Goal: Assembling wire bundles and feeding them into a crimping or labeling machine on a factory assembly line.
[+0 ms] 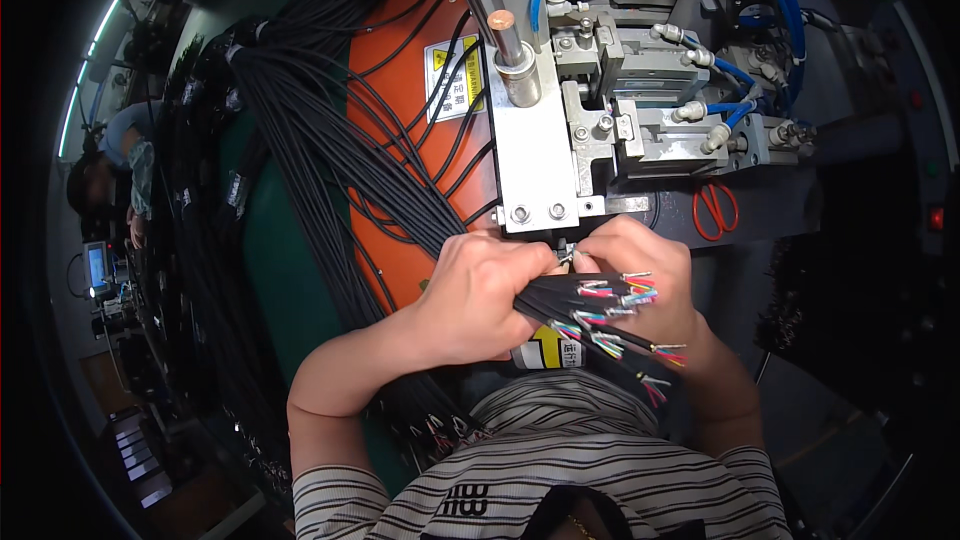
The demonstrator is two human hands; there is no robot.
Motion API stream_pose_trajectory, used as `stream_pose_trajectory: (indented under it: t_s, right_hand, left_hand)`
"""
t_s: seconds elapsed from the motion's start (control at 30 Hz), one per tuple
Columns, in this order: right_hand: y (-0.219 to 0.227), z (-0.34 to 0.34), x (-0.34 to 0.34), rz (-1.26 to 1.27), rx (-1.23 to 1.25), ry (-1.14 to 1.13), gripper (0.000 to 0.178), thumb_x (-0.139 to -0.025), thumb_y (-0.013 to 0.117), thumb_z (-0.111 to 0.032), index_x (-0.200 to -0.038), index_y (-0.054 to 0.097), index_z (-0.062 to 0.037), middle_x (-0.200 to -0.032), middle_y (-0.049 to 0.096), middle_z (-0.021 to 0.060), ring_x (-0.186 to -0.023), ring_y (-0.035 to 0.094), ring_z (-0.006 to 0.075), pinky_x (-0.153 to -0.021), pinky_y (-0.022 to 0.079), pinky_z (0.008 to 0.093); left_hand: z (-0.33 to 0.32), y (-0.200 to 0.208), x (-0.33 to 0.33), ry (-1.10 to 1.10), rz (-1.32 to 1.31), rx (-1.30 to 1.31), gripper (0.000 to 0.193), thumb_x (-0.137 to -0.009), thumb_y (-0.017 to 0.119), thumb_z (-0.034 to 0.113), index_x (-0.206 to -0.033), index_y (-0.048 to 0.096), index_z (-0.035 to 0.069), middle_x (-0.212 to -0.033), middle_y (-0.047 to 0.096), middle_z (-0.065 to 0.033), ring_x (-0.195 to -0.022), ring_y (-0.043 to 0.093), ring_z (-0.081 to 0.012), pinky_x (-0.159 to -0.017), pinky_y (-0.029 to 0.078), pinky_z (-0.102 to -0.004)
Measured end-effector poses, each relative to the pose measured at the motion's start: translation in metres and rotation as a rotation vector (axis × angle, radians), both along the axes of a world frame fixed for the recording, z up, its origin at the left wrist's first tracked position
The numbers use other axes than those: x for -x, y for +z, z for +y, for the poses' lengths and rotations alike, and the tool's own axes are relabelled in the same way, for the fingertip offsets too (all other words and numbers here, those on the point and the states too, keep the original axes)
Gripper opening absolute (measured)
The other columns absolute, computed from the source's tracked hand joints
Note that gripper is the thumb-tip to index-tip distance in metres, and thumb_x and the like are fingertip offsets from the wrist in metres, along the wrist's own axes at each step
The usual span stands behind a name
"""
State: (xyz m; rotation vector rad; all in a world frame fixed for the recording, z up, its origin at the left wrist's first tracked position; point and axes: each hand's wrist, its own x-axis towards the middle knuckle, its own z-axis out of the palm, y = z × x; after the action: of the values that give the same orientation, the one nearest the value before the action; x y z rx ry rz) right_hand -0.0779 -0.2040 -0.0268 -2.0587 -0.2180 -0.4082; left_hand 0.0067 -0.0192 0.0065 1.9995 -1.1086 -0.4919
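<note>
The striped shirt (560, 450) fills 6 o'clock, nearest of all. Just beyond it, at the clock's centre, lie the cables (555, 302): a fan of slim black sheaths, their stripped ends pointing toward 4 o'clock and splitting into pink, green, white, blue and yellow wires with silvery tips. The left hand (488, 285) is clamped around them. The right hand (648, 265) has its thumb and forefinger pinched on a small metal piece (567, 254) at the left fingertips; the fingers hide most of it.

The front edge of the press (540, 165) stands at 12 o'clock, just beyond both sets of fingertips. More black cables (330, 130) run off toward 10 o'clock over an orange sheet (405, 55) and a green mat (285, 275), crowding the left hand's far side. At 2 o'clock, the dark bench (675, 220) shows between the right hand and red handles (714, 215); its near edge runs toward 3 o'clock. Between the loose wire ends and the shirt the gap is narrow.
</note>
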Motion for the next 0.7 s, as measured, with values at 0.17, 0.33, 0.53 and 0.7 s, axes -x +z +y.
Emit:
stream_pose_trajectory:
  t_s: [0.17,0.33,0.53,0.7]
  right_hand:
    - [0.007,0.004,0.003,0.058,0.376,-0.068,0.009,-0.078,0.067,-0.011,-0.077,0.061,-0.0039,-0.072,0.053,0.0077,-0.055,0.059,0.0260,-0.049,0.047,0.0356]
    - [0.006,0.001,0.001,0.063,0.343,-0.007,0.010,-0.078,0.067,-0.009,-0.076,0.059,-0.0035,-0.072,0.051,0.0081,-0.055,0.059,0.0254,-0.049,0.047,0.0362]
    - [-0.001,0.002,0.001,0.031,0.364,-0.043,0.009,-0.077,0.067,-0.008,-0.078,0.060,-0.0036,-0.073,0.052,0.0079,-0.056,0.059,0.0246,-0.049,0.047,0.0361]
    - [-0.001,0.006,0.001,-0.013,0.427,-0.080,0.009,-0.077,0.068,-0.008,-0.080,0.060,-0.0039,-0.072,0.051,0.0079,-0.055,0.059,0.0244,-0.049,0.048,0.0361]
  left_hand:
    - [0.007,-0.005,0.013,-0.069,-0.567,-0.019,0.037,-0.073,0.065,0.007,-0.109,0.065,-0.003,-0.087,0.058,-0.0061,-0.072,0.060,-0.0202,-0.057,0.047,-0.0330]
    - [0.010,-0.009,0.014,-0.074,-0.608,-0.014,0.043,-0.075,0.061,0.006,-0.116,0.063,-0.004,-0.087,0.055,-0.0068,-0.075,0.059,-0.0192,-0.058,0.048,-0.0301]
    - [0.010,-0.008,0.013,-0.105,-0.571,-0.042,0.046,-0.073,0.064,0.015,-0.115,0.065,-0.005,-0.087,0.057,-0.0081,-0.073,0.058,-0.0203,-0.059,0.049,-0.0291]
    - [0.007,-0.005,0.011,-0.192,-0.673,-0.070,0.045,-0.073,0.063,0.013,-0.115,0.066,-0.004,-0.086,0.057,-0.0076,-0.070,0.056,-0.0196,-0.057,0.047,-0.0282]
